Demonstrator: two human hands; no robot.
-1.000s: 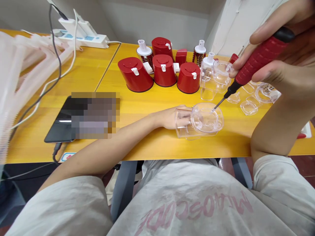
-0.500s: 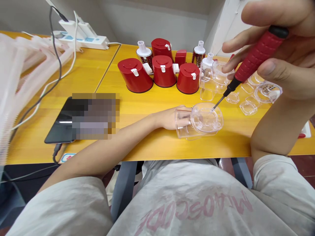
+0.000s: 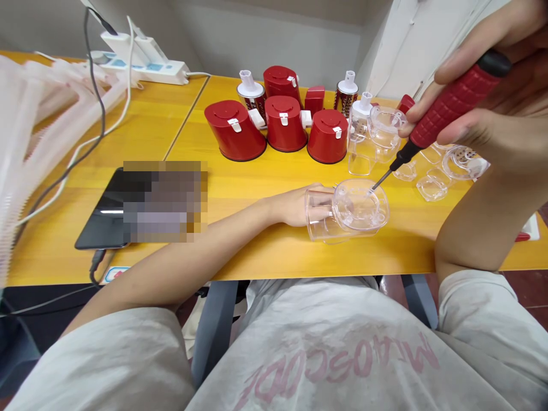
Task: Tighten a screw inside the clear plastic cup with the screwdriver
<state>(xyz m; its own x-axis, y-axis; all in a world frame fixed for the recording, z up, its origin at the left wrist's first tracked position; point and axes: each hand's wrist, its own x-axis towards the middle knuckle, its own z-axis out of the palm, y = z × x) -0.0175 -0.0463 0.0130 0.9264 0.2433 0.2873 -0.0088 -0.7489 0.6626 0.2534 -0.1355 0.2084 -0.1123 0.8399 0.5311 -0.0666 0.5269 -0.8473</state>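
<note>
In the head view a clear plastic housing point(image 3: 362, 208) lies near the table's front edge, its rounded open face turned up. My left hand point(image 3: 295, 206) grips it from the left, the fingers partly seen through the clear wall. A screwdriver point(image 3: 449, 105) with a red handle and black cap slants down from the upper right. Its tip meets the housing around the inner ring. My right hand point(image 3: 500, 134) has thumb and fingers closed on the handle. Any screw at the tip is too small to make out.
Several red plastic housings point(image 3: 285, 123) stand at the back, among metal grater drums point(image 3: 346, 94) with white stems. More clear plastic parts point(image 3: 432, 185) sit to the right. On the left are a phone point(image 3: 103, 211), cables, a power strip point(image 3: 166, 73) and pinkish plastic point(image 3: 25, 125).
My right-hand fingers, more spread before, have closed in around the screwdriver handle. The tip stays at the same place on the housing. My left hand and the housing have hardly moved.
</note>
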